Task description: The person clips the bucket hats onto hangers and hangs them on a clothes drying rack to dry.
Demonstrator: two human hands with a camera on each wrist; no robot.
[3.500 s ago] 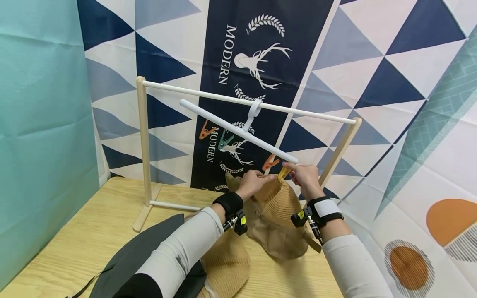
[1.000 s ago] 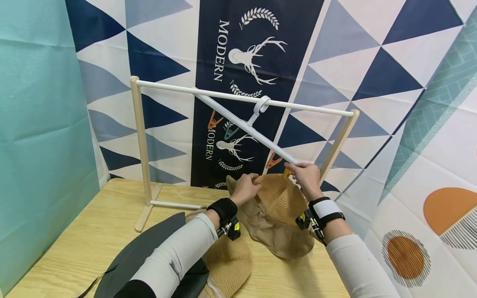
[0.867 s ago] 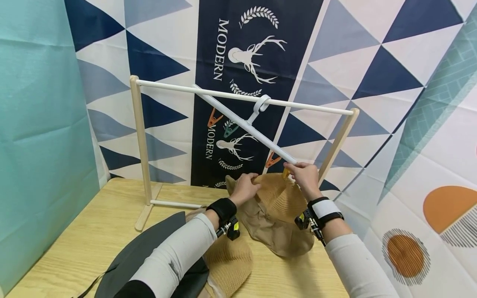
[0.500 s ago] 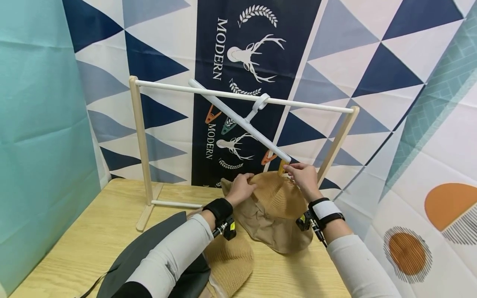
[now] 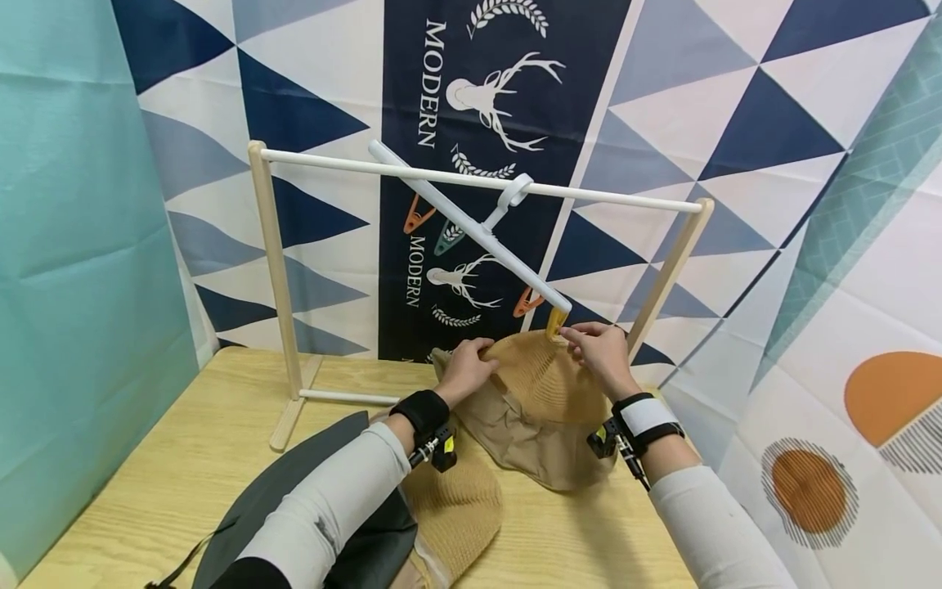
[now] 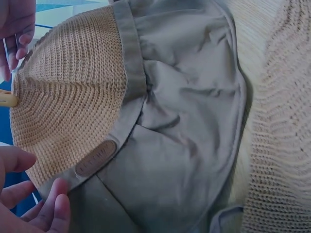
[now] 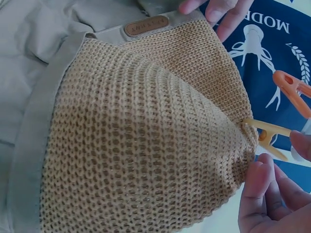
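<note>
A sun hat with a tan knitted crown [image 5: 548, 372] and a beige cloth brim [image 6: 189, 97] hangs by its crown top from a yellow clip [image 5: 556, 322]. That clip sits under the low right end of a white hanger [image 5: 471, 225]; its tips bite the knit in the right wrist view. Next to the clip is my right hand [image 5: 602, 353], thumb and fingers apart beside the handles [image 7: 274, 131]. My left hand [image 5: 465, 370] lies at the crown's left edge, fingers loosely spread by the leather label [image 6: 96, 158]. Part of its fingers is hidden in the head view.
The hanger hooks over the white rail [image 5: 618, 196] of a wooden stand [image 5: 274, 270]. Orange clips [image 5: 418, 214] and a green clip [image 5: 447, 237] hang from it. A second knitted hat [image 5: 459, 511] and a dark grey item [image 5: 280, 491] lie on the table [image 5: 184, 442] in front.
My right hand has turned the yellow clip upright, then its fingers came off the handles. The hanger's left end rose above the rail. My left hand shifted left and loosened along the hat.
</note>
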